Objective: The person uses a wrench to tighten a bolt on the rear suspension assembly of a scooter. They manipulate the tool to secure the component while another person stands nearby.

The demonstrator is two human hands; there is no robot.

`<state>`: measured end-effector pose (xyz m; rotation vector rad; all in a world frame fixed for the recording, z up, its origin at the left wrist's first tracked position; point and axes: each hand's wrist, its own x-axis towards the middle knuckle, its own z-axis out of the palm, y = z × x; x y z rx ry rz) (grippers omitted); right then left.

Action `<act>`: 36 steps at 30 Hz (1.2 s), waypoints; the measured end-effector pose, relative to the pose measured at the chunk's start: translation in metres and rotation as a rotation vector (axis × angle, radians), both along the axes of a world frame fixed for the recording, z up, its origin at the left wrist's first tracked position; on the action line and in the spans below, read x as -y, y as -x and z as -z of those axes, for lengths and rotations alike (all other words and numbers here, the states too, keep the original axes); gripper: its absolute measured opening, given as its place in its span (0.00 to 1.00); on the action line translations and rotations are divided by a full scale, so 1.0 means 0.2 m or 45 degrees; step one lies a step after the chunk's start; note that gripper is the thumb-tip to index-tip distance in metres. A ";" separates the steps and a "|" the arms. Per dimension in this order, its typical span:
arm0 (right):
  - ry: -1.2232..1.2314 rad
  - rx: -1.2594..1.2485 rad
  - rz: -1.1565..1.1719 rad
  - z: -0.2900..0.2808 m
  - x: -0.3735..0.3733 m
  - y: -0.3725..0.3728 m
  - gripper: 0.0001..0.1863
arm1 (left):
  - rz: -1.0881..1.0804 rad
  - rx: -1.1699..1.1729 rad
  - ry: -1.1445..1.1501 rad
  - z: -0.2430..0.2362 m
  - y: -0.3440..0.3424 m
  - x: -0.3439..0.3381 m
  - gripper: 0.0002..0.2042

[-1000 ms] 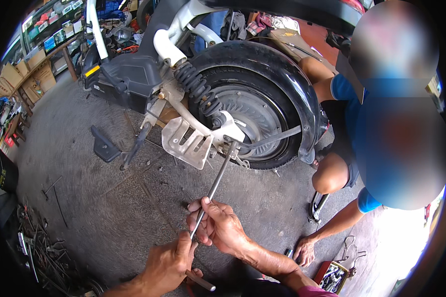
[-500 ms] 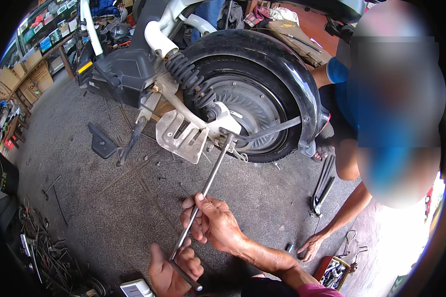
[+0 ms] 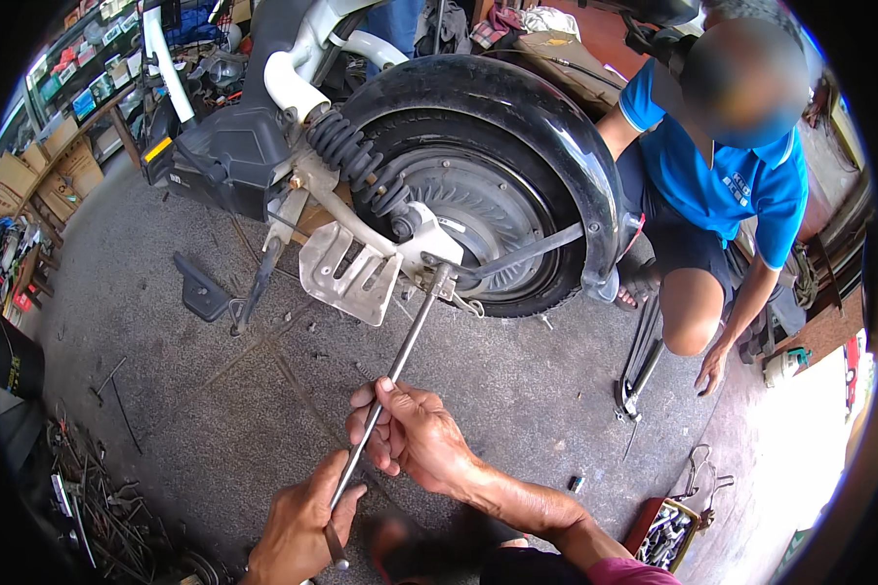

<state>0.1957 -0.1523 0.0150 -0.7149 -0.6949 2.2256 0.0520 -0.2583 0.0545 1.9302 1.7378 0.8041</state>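
Observation:
A long steel wrench bar (image 3: 409,341) runs from the axle fitting (image 3: 440,281) on the scooter's white swingarm bracket down toward me. My right hand (image 3: 410,434) holds the bar midway along, thumb over it. My left hand (image 3: 302,517) grips it lower down, by its angled handle end. Above sit the rear wheel (image 3: 463,168) under a glossy black fender (image 3: 439,73), the coil shock absorber (image 3: 356,161) and a slotted metal footplate (image 3: 341,273). A flat grey strut (image 3: 532,252) runs from the bracket toward the fender.
A co-worker in a blue shirt (image 3: 751,205) crouches at the right, one hand (image 3: 712,375) lowered. Around lie a black plastic cover (image 3: 200,291), a metal stand (image 3: 634,380), a red toolbox (image 3: 644,531) and loose tools (image 3: 78,497). Cartons (image 3: 63,175) line the left.
My left hand shifts on the lower bar, opening partly half a second ago and closing again now. The co-worker's lowered hand has moved up and right, away from the toolbox.

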 end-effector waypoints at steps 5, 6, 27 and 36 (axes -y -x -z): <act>-0.031 -0.010 -0.027 -0.02 -0.01 -0.03 0.20 | -0.356 0.781 0.345 0.05 0.06 0.29 0.20; -0.044 -0.002 -0.028 -0.02 -0.01 -0.03 0.20 | -0.467 1.201 0.598 0.09 0.06 0.36 0.23; -0.025 -0.157 0.077 0.02 0.01 -0.02 0.22 | 0.137 0.279 0.139 0.10 0.02 0.00 0.06; -0.073 -0.181 0.091 0.04 0.00 0.01 0.22 | -0.745 1.369 0.342 0.20 0.02 0.37 0.20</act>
